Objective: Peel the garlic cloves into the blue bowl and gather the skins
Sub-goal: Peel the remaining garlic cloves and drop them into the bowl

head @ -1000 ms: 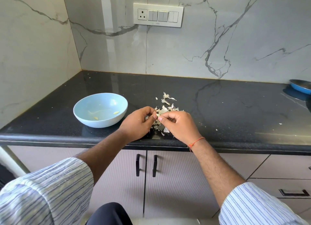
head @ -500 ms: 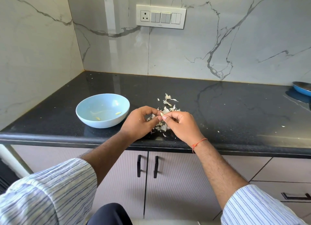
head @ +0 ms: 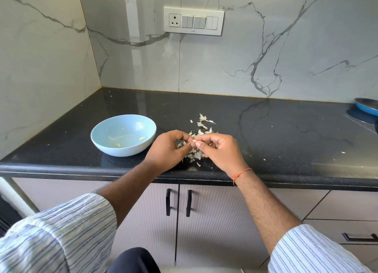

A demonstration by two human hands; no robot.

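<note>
Where skins litter countertop, blue bowl left, hands apart from it.

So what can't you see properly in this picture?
- Garlic clove: head view, mostly hidden by the left hand and right hand pinching it.
- Skins: partly covered by both hands.
- Blue pan: cut off by the right edge.

Blue pan (right edge) cut off
</note>
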